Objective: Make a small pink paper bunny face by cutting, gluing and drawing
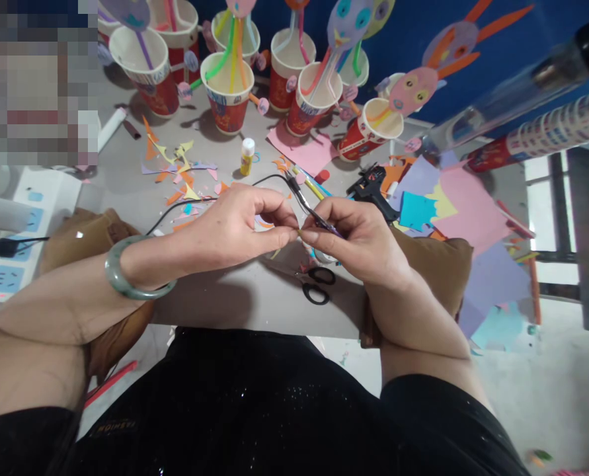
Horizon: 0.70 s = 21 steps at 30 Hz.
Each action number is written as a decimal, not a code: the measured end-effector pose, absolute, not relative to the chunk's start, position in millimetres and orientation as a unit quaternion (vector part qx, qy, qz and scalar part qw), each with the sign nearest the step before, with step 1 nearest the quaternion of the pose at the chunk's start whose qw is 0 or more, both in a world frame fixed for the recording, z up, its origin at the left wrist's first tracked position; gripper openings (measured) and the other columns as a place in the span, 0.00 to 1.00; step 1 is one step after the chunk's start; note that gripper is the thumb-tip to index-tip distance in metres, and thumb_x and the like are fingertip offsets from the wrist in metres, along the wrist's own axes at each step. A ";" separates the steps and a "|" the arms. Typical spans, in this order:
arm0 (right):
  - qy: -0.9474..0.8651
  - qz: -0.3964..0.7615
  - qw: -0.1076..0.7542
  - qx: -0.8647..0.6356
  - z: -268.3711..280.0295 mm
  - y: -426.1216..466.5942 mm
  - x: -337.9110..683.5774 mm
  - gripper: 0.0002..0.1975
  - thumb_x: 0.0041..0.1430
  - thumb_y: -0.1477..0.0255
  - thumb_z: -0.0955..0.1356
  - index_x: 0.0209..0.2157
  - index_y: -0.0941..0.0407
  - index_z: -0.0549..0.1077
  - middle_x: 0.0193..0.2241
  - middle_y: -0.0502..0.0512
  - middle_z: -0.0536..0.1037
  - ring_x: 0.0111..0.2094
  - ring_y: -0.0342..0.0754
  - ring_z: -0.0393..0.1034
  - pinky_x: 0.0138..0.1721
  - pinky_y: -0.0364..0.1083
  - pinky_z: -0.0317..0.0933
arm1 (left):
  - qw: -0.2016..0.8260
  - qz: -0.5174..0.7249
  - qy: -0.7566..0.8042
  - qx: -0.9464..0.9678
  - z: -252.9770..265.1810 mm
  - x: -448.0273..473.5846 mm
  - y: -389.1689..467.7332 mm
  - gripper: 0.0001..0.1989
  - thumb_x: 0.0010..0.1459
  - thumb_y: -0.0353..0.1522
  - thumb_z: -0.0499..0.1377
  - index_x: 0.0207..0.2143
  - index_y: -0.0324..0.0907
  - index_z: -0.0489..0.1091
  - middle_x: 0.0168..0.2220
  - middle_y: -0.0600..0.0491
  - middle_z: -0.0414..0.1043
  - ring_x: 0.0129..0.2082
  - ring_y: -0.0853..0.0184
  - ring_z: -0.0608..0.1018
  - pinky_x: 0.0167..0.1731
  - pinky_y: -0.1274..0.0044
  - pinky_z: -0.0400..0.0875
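My left hand point(239, 225), a green bangle point(118, 268) on its wrist, has thumb and fingers pinched together. Its fingertips meet those of my right hand point(361, 235), which is pinched too. Between the tips is something tiny and yellowish, too small to name. A thin dark stick-like thing point(304, 200) runs up beside my right fingers; whether they hold it is unclear. Black-handled scissors point(316, 284) lie just below the hands, blades pointing left. Scraps of coloured paper point(188, 192) are strewn beyond my left hand.
Several red paper cups point(227, 109) with straws and paper faces stand at the back. A glue stick point(247, 158) stands in front of them. A black glue gun point(373, 188) and coloured paper sheets point(472, 205) lie right. A power strip point(14, 231) is left; a cable point(175, 203) crosses the table.
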State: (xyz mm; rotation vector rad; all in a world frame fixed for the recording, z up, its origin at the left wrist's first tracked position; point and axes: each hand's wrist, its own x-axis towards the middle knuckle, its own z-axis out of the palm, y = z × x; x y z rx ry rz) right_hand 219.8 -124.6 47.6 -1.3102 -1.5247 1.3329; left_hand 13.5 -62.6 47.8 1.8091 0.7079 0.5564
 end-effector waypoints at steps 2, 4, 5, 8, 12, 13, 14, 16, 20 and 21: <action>-0.600 0.499 0.357 -0.513 48.8 -122.9 221.3 0.17 0.58 0.59 0.75 0.28 0.55 0.71 0.22 0.46 0.70 0.22 0.39 0.59 0.23 0.43 0.54 | 0.533 0.232 0.296 0.758 47.9 13.2 -62.1 0.03 0.56 0.30 0.62 0.31 0.42 0.76 0.31 0.55 0.81 0.34 0.68 0.80 0.37 0.77 0.74; -0.609 0.483 0.358 -0.517 50.8 -120.3 225.0 0.16 0.57 0.58 0.75 0.28 0.55 0.72 0.23 0.47 0.72 0.22 0.39 0.60 0.23 0.43 0.54 | 0.533 0.231 0.300 0.757 49.0 12.3 -61.3 0.03 0.57 0.30 0.62 0.30 0.42 0.76 0.31 0.55 0.80 0.33 0.69 0.79 0.36 0.78 0.74; -0.614 0.480 0.356 -0.516 52.3 -118.8 227.7 0.17 0.56 0.58 0.76 0.29 0.55 0.73 0.23 0.47 0.73 0.22 0.39 0.60 0.23 0.43 0.54 | 0.532 0.231 0.302 0.756 49.7 11.8 -60.8 0.04 0.57 0.30 0.62 0.30 0.43 0.75 0.31 0.55 0.80 0.33 0.70 0.79 0.36 0.78 0.73; -0.630 0.499 0.319 -0.502 58.6 -115.4 238.5 0.19 0.53 0.54 0.77 0.31 0.55 0.76 0.22 0.47 0.74 0.21 0.40 0.62 0.22 0.42 0.55 | 0.527 0.232 0.306 0.758 51.9 10.3 -59.1 0.04 0.58 0.29 0.62 0.30 0.43 0.75 0.31 0.56 0.80 0.32 0.71 0.79 0.35 0.79 0.73; -0.649 0.514 0.261 -0.496 67.6 -114.6 252.4 0.23 0.53 0.49 0.76 0.33 0.56 0.78 0.24 0.50 0.79 0.24 0.43 0.69 0.24 0.43 0.60 | 0.531 0.237 0.305 0.754 52.5 9.4 -57.2 0.04 0.58 0.29 0.62 0.30 0.43 0.76 0.30 0.57 0.79 0.31 0.71 0.79 0.34 0.79 0.73; -0.657 0.507 0.253 -0.498 69.1 -115.0 254.7 0.23 0.54 0.48 0.76 0.33 0.56 0.79 0.25 0.51 0.79 0.25 0.43 0.70 0.25 0.42 0.61 | 0.537 0.240 0.300 0.751 52.2 9.2 -56.9 0.04 0.58 0.29 0.62 0.30 0.43 0.76 0.30 0.57 0.79 0.31 0.71 0.79 0.33 0.79 0.73; -0.663 0.498 0.246 -0.501 70.2 -115.4 256.4 0.23 0.55 0.48 0.76 0.33 0.56 0.79 0.25 0.51 0.79 0.25 0.43 0.70 0.26 0.42 0.61 | 0.543 0.246 0.292 0.748 51.7 9.1 -56.6 0.04 0.58 0.28 0.62 0.30 0.43 0.76 0.29 0.57 0.79 0.31 0.71 0.79 0.33 0.79 0.73; -0.674 0.484 0.237 -0.506 71.0 -116.2 258.2 0.23 0.56 0.49 0.75 0.32 0.56 0.80 0.24 0.51 0.79 0.25 0.42 0.70 0.26 0.42 0.60 | 0.550 0.254 0.280 0.745 51.1 8.8 -56.2 0.04 0.57 0.28 0.62 0.30 0.43 0.76 0.29 0.57 0.79 0.30 0.71 0.79 0.32 0.79 0.73; -0.677 0.483 0.233 -0.505 70.2 -116.6 257.5 0.21 0.59 0.51 0.74 0.31 0.56 0.81 0.23 0.50 0.79 0.25 0.42 0.69 0.26 0.42 0.61 | 0.547 0.239 0.289 0.748 52.0 8.2 -56.0 0.04 0.57 0.28 0.62 0.30 0.43 0.76 0.29 0.57 0.79 0.30 0.71 0.79 0.32 0.78 0.73; -0.677 0.485 0.232 -0.502 69.9 -116.4 256.8 0.20 0.59 0.51 0.74 0.31 0.56 0.81 0.24 0.51 0.79 0.25 0.42 0.69 0.26 0.42 0.61 | 0.547 0.234 0.293 0.748 52.6 8.2 -56.0 0.04 0.57 0.28 0.63 0.29 0.43 0.76 0.29 0.56 0.80 0.30 0.71 0.79 0.32 0.78 0.73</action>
